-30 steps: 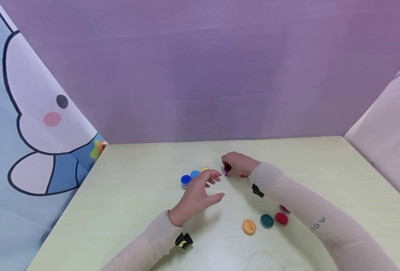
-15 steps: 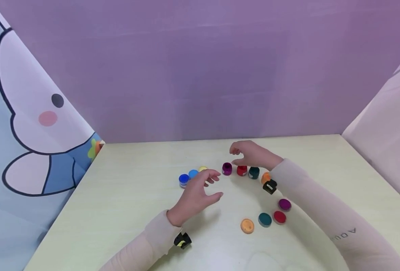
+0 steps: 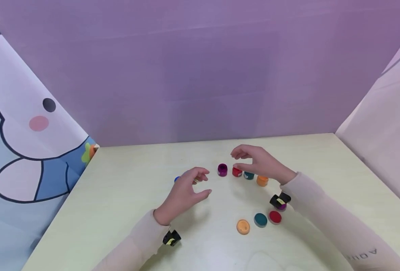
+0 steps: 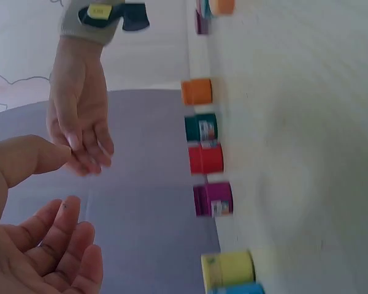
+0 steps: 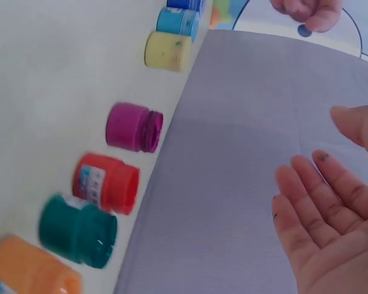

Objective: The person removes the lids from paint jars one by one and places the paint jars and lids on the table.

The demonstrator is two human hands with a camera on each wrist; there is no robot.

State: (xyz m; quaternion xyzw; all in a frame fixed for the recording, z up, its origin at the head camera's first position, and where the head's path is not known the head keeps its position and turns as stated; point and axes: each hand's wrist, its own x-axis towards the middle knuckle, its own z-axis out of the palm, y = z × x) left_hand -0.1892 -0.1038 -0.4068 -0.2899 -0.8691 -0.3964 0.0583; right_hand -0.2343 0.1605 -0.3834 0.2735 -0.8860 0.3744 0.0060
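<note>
1. A plain purple backdrop closes the back of the space. A light sheet printed with a cartoon figure hangs on the left, and a pale panel stands on the right.
2. The desk is pale yellow-green, smooth and matte.
3. Both arms wear cream sleeves. The left hand hovers over the desk, fingers loosely curled and holding nothing. The right hand hangs just above the open pots, thumb and fingers apart, also holding nothing.
4. A row of small round plastic paint pots stands mid-desk: a purple pot, a red pot, a teal pot and an orange pot, all uncapped.
5. The head view hides most of the capped pots behind the left hand. The right wrist view shows them plainly: a yellow pot, a light-blue pot and a dark-blue pot. It also shows the threaded necks and paper labels of the open pots.
6. Only the head view shows the flat lids lying nearer the person: an orange lid, a teal lid and a red lid.
</note>
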